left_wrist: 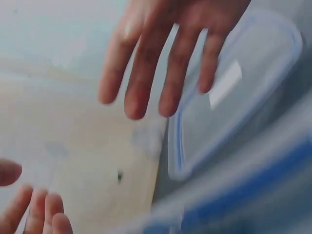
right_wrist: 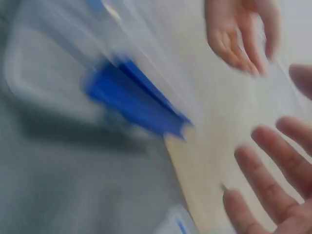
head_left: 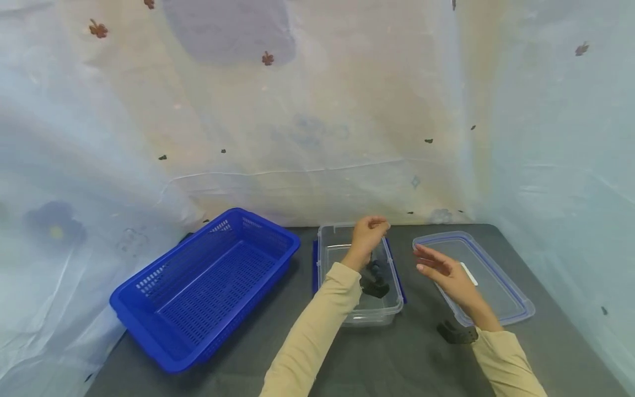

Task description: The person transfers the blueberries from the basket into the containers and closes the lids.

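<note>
My left hand (head_left: 366, 241) hangs over the clear plastic box (head_left: 361, 317), fingers loosely bent, with nothing seen in its grasp. In the left wrist view its fingertips (left_wrist: 51, 209) stand apart from the thumb. My right hand (head_left: 450, 277) is raised to the right of the box, over the near-left edge of a clear lid (head_left: 488, 275) with a blue seal. Its fingers are spread and hold nothing in the right wrist view. Blue side flaps (right_wrist: 139, 100) hang from the box. The left forearm hides part of it.
A large blue perforated basket (head_left: 220, 286) stands at the left of the dark grey table (head_left: 377, 364). The lid lies flat at the right with a white label (head_left: 468, 273). Patterned sheeting (head_left: 317, 121) walls the back and sides. Black wrist devices (head_left: 456, 333) sit by both cuffs.
</note>
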### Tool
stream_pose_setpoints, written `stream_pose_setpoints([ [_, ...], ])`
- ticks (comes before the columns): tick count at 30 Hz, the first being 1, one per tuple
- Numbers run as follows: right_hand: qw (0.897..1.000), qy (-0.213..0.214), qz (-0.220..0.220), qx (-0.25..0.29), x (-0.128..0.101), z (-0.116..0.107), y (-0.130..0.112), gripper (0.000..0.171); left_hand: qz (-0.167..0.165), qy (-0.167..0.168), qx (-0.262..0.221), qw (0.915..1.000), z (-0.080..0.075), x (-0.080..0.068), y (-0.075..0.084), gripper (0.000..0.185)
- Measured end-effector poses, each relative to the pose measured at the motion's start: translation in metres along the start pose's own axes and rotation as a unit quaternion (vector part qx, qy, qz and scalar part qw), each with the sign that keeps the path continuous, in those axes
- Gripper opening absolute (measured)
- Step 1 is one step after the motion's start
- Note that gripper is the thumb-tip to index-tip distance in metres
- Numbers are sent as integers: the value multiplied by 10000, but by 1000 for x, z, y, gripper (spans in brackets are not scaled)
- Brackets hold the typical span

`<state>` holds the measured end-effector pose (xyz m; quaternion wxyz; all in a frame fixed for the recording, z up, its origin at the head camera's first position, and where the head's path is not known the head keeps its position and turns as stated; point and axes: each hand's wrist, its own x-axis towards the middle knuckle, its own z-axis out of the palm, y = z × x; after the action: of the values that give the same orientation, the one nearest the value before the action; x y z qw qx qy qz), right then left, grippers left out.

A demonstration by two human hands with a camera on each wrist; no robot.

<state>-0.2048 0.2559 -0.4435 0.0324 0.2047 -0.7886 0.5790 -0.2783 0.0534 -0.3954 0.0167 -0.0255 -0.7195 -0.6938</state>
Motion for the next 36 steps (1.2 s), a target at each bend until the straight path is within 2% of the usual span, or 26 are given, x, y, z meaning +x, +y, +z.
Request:
stream_pose_setpoints([
  [3,9995,96,206,-218,-3,-34,-2,47,-63,47,-471,9989,19,-7,4,20],
  [7,9965,186,502,-648,-13,-81,4,43,-303,28,-713,9970,45,-18,3,20],
  [11,9928,394,557,-983,-23,-118,23,36,-513,199,-1036,9931,74,-28,-5,23],
  [14,9882,633,617,-1251,-30,-135,36,33,-638,407,-1268,9890,93,-36,-16,28],
  [18,9758,757,847,-1866,-38,-147,46,36,-887,528,-1240,9869,112,-48,-35,35],
  [22,9584,484,1220,-2536,-43,-149,54,50,-1073,644,-1112,9859,122,-59,-56,39],
  [25,9505,281,1458,-2728,-48,-150,62,53,-1117,809,-1111,9842,128,-65,-70,40],
  [28,9494,215,1579,-2708,-54,-152,67,54,-1182,943,-1053,9829,134,-71,-80,42],
  [33,9490,202,1703,-2645,-62,-154,71,56,-1412,791,-833,9833,141,-78,-85,47],
  [36,9495,191,1761,-2589,-64,-156,76,56,-1432,728,-661,9848,142,-79,-87,47],
])
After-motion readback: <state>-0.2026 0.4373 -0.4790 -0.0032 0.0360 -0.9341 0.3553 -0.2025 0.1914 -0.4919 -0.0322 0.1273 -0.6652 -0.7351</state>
